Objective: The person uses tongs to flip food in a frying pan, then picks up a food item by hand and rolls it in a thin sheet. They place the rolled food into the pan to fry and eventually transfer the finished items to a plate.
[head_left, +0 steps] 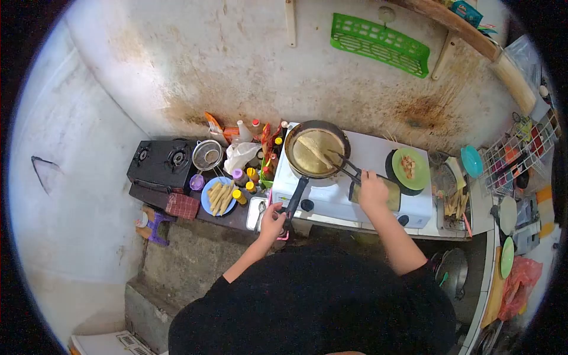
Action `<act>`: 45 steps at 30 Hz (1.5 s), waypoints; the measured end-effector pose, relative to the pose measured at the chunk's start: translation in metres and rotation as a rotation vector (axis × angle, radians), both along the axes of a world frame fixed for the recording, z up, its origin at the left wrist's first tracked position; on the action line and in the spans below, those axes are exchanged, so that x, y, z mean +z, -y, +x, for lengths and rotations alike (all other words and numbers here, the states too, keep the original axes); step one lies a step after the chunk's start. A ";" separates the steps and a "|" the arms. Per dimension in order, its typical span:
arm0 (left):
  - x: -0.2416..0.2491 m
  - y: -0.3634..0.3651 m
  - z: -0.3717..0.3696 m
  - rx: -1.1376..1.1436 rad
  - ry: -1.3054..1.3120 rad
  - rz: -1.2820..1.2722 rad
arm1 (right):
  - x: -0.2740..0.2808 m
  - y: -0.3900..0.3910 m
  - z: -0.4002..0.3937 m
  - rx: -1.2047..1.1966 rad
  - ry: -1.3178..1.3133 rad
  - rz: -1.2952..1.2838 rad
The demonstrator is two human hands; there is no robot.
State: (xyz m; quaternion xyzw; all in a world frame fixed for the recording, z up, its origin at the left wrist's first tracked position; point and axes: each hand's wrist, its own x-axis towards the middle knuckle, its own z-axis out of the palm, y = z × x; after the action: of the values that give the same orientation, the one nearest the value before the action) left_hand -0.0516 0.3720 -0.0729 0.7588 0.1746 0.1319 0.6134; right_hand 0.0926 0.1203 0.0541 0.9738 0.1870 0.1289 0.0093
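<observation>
A dark frying pan (318, 125) sits on the white stove (378, 148), with yellowish oil inside. In the oil lies a pale, long rolled snack (313, 149). My right hand (374, 190) is closed around dark tongs (350, 171), whose tips reach into the pan beside the roll. At the end of the pan's black handle (297, 195), my left hand (272, 222) has its fingers curled against the grip. Left of the pan, a blue plate (205, 197) carries several uncooked-looking rolls (220, 198).
A green plate (419, 171) with food pieces rests on the stove's right side. Condiment bottles (253, 175) and a metal tray (255, 212) crowd the left counter, near a strainer (207, 155) and a black stove (160, 163). A wire rack (520, 154) stands at right.
</observation>
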 end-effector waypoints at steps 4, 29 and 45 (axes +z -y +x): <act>0.003 0.001 -0.003 -0.004 -0.012 -0.052 | 0.004 0.001 -0.009 -0.141 -0.235 0.226; 0.083 0.117 0.063 -0.162 -0.558 -0.996 | -0.031 -0.035 -0.051 -0.313 -1.435 1.773; 0.083 0.187 0.088 0.003 -0.528 -1.025 | -0.021 0.054 -0.026 -0.119 -1.689 1.598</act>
State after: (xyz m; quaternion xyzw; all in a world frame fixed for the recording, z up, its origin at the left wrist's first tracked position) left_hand 0.0362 0.1852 0.0097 0.3714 0.3643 -0.1627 0.8384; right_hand 0.0666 0.0665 0.0331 0.4855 -0.0469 -0.4805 -0.7288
